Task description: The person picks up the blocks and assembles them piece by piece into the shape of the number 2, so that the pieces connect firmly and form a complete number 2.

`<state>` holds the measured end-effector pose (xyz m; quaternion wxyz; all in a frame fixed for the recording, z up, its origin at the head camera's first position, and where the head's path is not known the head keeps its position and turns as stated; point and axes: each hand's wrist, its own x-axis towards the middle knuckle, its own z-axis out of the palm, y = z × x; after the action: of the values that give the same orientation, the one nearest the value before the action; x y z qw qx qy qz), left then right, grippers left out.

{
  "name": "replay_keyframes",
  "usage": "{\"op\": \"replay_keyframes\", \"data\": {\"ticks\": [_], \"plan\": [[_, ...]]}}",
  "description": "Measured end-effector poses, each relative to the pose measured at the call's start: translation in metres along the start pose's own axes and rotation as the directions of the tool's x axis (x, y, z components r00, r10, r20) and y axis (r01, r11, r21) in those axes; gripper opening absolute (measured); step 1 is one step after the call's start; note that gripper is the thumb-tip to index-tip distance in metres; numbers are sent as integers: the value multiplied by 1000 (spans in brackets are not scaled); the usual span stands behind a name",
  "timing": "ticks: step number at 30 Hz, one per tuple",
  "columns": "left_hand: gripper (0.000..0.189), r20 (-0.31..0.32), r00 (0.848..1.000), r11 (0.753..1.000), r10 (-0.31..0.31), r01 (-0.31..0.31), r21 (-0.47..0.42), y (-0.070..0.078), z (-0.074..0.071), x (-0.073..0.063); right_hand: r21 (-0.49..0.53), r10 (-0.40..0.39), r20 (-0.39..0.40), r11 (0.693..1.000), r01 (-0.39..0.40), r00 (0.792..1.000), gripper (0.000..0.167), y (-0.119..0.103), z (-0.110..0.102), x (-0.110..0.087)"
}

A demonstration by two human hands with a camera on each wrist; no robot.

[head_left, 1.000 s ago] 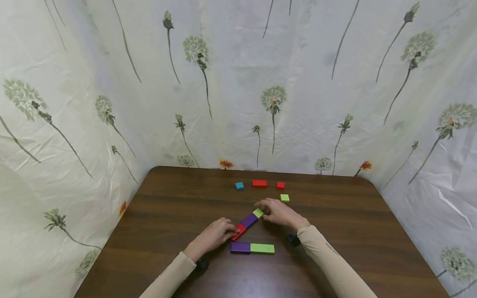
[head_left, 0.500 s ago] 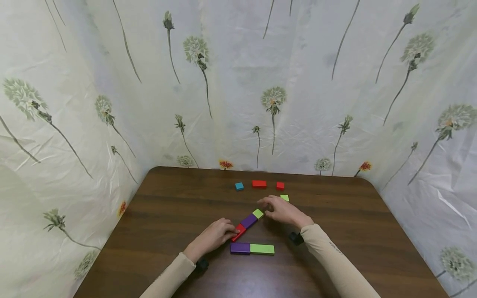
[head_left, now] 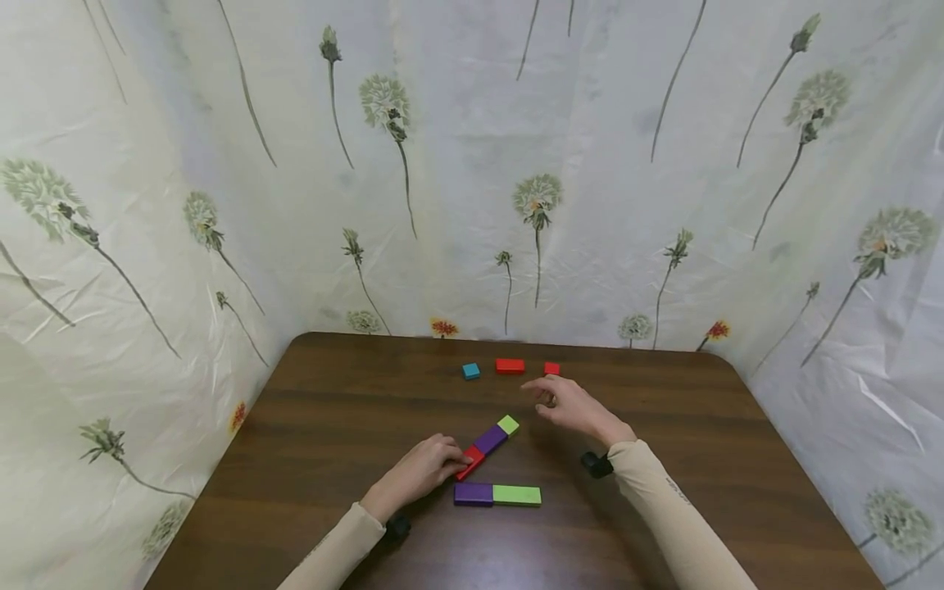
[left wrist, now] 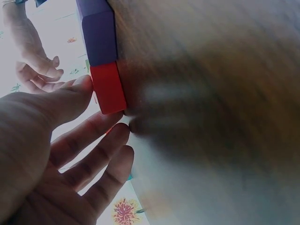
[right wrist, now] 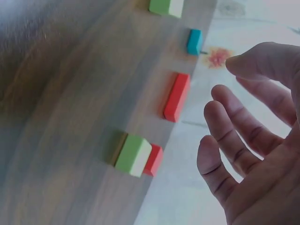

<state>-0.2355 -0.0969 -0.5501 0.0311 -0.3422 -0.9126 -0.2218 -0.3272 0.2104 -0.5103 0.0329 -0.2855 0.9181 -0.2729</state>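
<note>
My left hand (head_left: pixel 422 469) pinches a red block (left wrist: pixel 108 89) at the near end of a slanted row, its thumb on the upper side and fingertips at the block's end. A purple block (head_left: pixel 490 439) adjoins the red one, and a small green block (head_left: pixel 508 424) caps the row's far end. My right hand (head_left: pixel 574 407) hovers right of and beyond that end, fingers loosely bent, holding nothing. Beneath it, hidden in the head view, a loose green block (right wrist: pixel 133 155) shows in the right wrist view.
Nearer the person lie a purple block (head_left: pixel 474 495) and a long green block (head_left: pixel 517 496), end to end. Toward the table's (head_left: pixel 354 393) far edge sit a small blue block (head_left: pixel 471 371), a red block (head_left: pixel 510 366) and a small red block (head_left: pixel 551 369). A flowered curtain (head_left: pixel 457 164) hangs behind.
My right hand has moved away from the row's green end, to the right and farther back, now covering the loose green block. My left hand stays on the red block.
</note>
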Motion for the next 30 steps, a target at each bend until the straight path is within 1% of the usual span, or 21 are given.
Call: {"op": "replay_keyframes", "data": {"ticks": [3, 6, 9, 16, 24, 28, 30], "plan": [[15, 4, 1000, 1000, -2, 2, -1, 0, 0, 0, 3, 11, -28, 1000, -11, 1000, 36, 4, -6, -1], [15, 6, 1000, 1000, -2, 2, 1, 1, 0, 0, -12, 4, -52, 1000, -4, 999, 36, 9, -11, -2], [15, 10, 1000, 1000, -4, 4, 2, 0, 0, 0, -34, -2, -66, 999, 0, 998, 35, 13, -17, -4], [15, 19, 1000, 1000, -10, 10, 7, -1, 2, 1, -26, 8, -88, 1000, -11, 996, 39, 20, -27, -8], [15, 11, 1000, 1000, -11, 11, -1, -2, 3, 0, -1, 41, -100, 999, -41, 994, 40, 34, -26, -15], [15, 10, 1000, 1000, -3, 3, -9, -1, 2, 0, 17, 70, -118, 997, -69, 991, 40, 43, -24, -19], [14, -3, 1000, 1000, 14, -14, -8, -1, 2, 0, 19, 72, -134, 997, -70, 988, 39, 48, -24, -20]]}}
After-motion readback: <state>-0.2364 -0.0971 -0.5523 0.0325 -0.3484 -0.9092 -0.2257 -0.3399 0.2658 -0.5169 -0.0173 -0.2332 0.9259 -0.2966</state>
